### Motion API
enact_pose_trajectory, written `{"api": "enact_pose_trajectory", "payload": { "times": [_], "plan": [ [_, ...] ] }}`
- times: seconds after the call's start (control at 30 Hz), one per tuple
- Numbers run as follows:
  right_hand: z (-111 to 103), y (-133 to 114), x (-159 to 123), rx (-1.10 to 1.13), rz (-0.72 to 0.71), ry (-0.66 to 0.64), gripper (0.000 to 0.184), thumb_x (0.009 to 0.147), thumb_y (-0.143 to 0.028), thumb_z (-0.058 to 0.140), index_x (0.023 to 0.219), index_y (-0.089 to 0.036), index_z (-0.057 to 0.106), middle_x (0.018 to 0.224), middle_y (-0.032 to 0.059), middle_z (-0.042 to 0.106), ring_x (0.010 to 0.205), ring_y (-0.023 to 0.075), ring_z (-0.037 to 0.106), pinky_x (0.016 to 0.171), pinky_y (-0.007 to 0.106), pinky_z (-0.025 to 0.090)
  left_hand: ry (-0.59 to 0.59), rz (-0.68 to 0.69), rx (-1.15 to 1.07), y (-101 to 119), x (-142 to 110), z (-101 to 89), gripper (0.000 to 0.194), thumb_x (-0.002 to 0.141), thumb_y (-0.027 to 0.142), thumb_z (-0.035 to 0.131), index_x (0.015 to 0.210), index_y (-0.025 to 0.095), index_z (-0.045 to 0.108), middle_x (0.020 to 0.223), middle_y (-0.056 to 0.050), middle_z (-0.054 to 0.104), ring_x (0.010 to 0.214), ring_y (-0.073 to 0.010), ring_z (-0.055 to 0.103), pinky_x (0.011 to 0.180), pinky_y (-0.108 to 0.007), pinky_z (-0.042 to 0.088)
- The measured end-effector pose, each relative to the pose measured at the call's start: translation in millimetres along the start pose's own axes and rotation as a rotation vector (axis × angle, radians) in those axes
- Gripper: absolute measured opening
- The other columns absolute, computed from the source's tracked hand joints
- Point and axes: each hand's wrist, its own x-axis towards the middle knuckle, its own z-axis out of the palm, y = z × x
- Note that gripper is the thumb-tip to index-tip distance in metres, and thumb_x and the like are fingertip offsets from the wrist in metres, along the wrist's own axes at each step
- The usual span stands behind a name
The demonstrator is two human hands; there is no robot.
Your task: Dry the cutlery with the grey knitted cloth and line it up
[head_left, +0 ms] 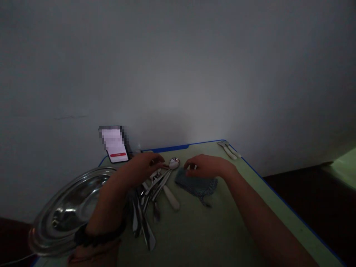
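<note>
My left hand [146, 164] is over the far end of a loose heap of metal cutlery, its bent fingers apart and nothing clearly held. A spoon [174, 163] lies bowl-up just right of its fingertips. Forks [156, 174] and several knife or spoon handles [149, 237] spread towards me, along with a pale-handled piece [171, 198]. Above a grey-blue cloth [196, 183] with a mesh-like edge, my right hand [204, 165] has curled fingers, with a gap between thumb and fingers. Whether its fingertips touch the cloth is hard to tell.
Left of the heap is a large shiny metal tray [69, 211], partly behind my left forearm. A phone [119, 155] with a lit screen leans near the wall [178, 74]. Two pale-handled utensils [230, 151], one apparently a fork, lie at the far right corner of the blue-edged table [200, 237].
</note>
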Motion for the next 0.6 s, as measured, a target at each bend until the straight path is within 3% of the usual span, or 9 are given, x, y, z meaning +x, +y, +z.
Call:
{"api": "enact_pose_trajectory", "payload": {
  "times": [0.13,0.3,0.47,0.6],
  "plan": [
    [5,-8,18,-0.021,0.03,-0.065,0.034,0.078,-0.031,0.056,0.11,-0.021,0.064,0.102,0.0076,0.069,0.087,0.0196,0.063,0.072,0.027,0.045,-0.054,-0.018,-0.015,-9,0,10.0,0.032,0.085,0.029,0.046,0.104,0.012,0.064,0.096,-0.011,0.068,0.083,-0.0206,0.063,0.071,-0.029,0.046],
    [20,-1,25,-0.064,0.116,-0.128,0.036,0.067,-0.031,0.065,0.101,-0.018,0.066,0.097,0.0103,0.069,0.085,0.0249,0.063,0.068,0.032,0.046,-0.139,-0.027,-0.028,-16,0,16.4,0.033,0.078,0.019,0.053,0.109,0.016,0.065,0.096,-0.009,0.07,0.084,-0.0217,0.064,0.07,-0.028,0.045],
    [28,-6,22,-0.082,0.076,-0.119,0.033,0.07,-0.032,0.062,0.1,-0.017,0.065,0.097,0.0113,0.067,0.086,0.0257,0.061,0.071,0.034,0.045,-0.095,-0.06,-0.032,-14,-10,1.7,0.031,0.082,0.022,0.051,0.107,0.015,0.067,0.097,-0.009,0.07,0.084,-0.0217,0.063,0.071,-0.029,0.044],
    [33,-14,26,-0.073,0.051,-0.125,0.035,0.07,-0.033,0.062,0.103,-0.019,0.064,0.096,0.0096,0.066,0.084,0.0244,0.061,0.07,0.033,0.044,-0.063,-0.082,-0.044,-16,-12,2.5,0.026,0.078,0.02,0.056,0.1,0.017,0.07,0.092,-0.007,0.072,0.082,-0.0211,0.064,0.073,-0.028,0.044]
  ]
}}
